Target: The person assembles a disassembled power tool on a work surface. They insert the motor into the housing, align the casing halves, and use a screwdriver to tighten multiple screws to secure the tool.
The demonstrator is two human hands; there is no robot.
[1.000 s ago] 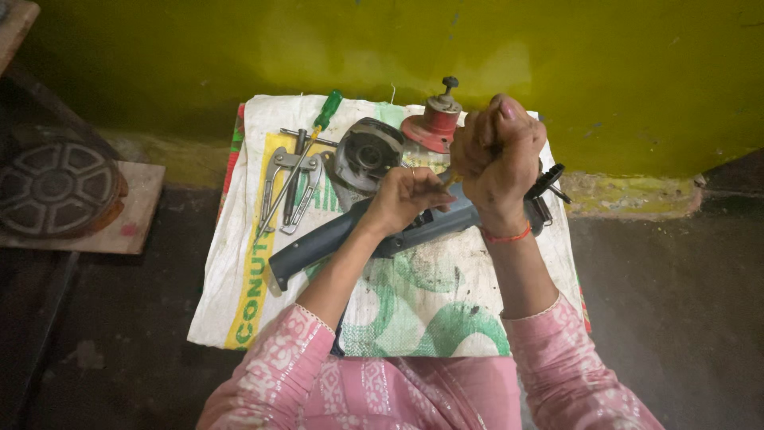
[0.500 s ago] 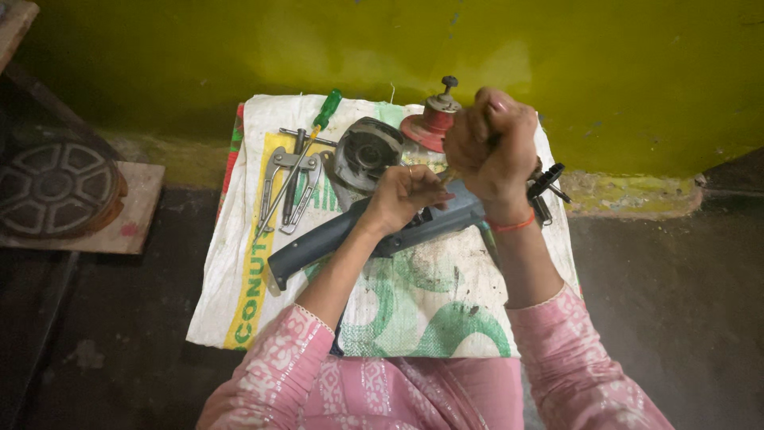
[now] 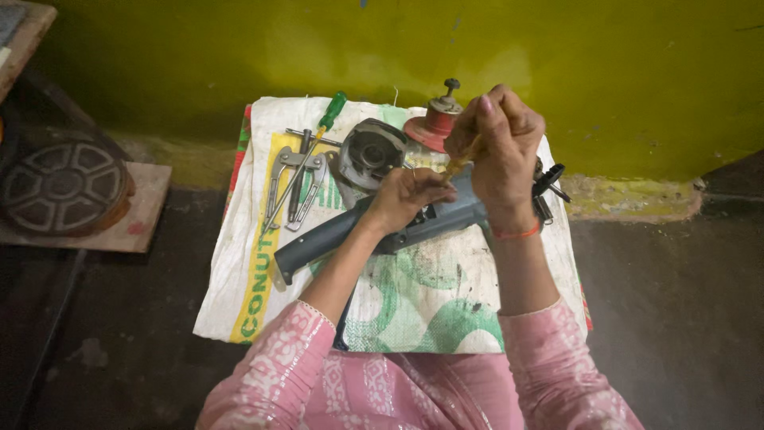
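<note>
Person in pink sleeves kneels over a printed sack on the floor. Left hand presses flat-fingered on the grey grinder body, holding it down mid-sack. Right hand is fisted around a yellowish screwdriver handle, tip down into the housing (likely turning a screw; it needs steady downward pressure). Beyond: gear puller, green screwdriver, round guard, red rotor, all crowding close.

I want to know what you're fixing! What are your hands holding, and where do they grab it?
The right hand grips a yellowish screwdriver handle. The left hand presses on the middle of the grey power tool body.
</note>
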